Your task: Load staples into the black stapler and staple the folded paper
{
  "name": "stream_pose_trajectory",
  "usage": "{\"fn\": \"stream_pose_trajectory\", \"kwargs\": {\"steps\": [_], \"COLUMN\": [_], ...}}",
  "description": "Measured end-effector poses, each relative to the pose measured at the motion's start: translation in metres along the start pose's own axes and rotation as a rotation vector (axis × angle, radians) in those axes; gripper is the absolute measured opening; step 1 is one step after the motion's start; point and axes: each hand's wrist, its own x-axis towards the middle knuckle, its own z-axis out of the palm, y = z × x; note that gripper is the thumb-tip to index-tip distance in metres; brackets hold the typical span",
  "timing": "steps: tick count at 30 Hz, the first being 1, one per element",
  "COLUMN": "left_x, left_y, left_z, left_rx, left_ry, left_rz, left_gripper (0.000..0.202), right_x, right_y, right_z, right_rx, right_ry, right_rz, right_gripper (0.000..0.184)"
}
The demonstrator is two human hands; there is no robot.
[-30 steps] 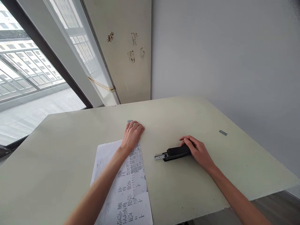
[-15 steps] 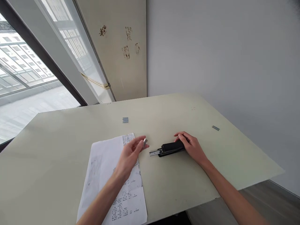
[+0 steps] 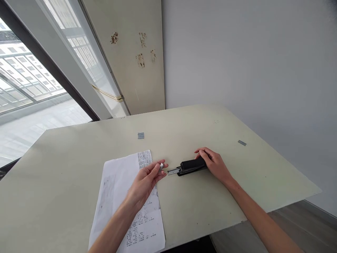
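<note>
My left hand (image 3: 149,177) pinches a small silver strip of staples (image 3: 161,166) between thumb and fingers, just left of the stapler's pulled-out metal tray (image 3: 173,171). The black stapler (image 3: 191,166) lies on the pale green table (image 3: 79,165). My right hand (image 3: 213,164) rests on the stapler's right end with fingers curled over it. A printed sheet of paper (image 3: 123,196) lies under my left forearm.
Another strip of staples (image 3: 140,135) lies on the table beyond the paper, and one more strip of staples (image 3: 242,143) lies at the right. A window (image 3: 28,80) is at the left. A grey wall stands behind the table, whose right edge drops to the floor.
My left hand picked a staple strip from the far spot, leaving some there, and carried it back towards the stapler's open tray. My right hand stayed on the stapler.
</note>
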Motion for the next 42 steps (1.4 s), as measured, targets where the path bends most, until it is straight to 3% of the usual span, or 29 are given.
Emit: {"fn": "stream_pose_trajectory", "kwargs": {"steps": [4,8,11,14,19,21,37,42], "left_x": [-0.001,-0.004,-0.006,-0.007,-0.008,-0.008,-0.013,-0.009], "left_y": [-0.004,-0.01,-0.012,-0.009,-0.005,-0.007,-0.011,-0.015], "left_z": [-0.003,0.0,0.004,0.007,0.01,0.012,0.021,0.023], "left_rx": [0.269,0.673,0.803,0.637,-0.064,-0.245,-0.682,-0.721], "left_ry": [-0.024,0.04,0.099,0.085,-0.049,-0.035,0.075,0.071], "left_rz": [0.094,0.41,0.57,0.416,-0.046,-0.136,-0.24,-0.261], "left_gripper": [0.034,0.034,0.032,0.029,0.028,0.024,0.021,0.022], "right_x": [0.0,0.0,0.0,0.0,-0.001,0.0,-0.002,-0.002], "right_y": [-0.001,-0.001,0.0,-0.001,-0.003,-0.003,-0.005,-0.005], "right_z": [0.0,-0.001,-0.002,-0.002,-0.002,-0.002,-0.003,-0.002], "right_rx": [0.004,-0.004,-0.006,-0.005,-0.006,-0.006,-0.012,-0.015], "right_ry": [-0.003,-0.012,-0.011,-0.011,-0.011,-0.009,-0.003,0.002], "right_rz": [0.0,0.011,0.021,0.03,0.037,0.038,0.048,0.047], "right_gripper": [0.04,0.041,0.04,0.039,0.038,0.039,0.039,0.038]}}
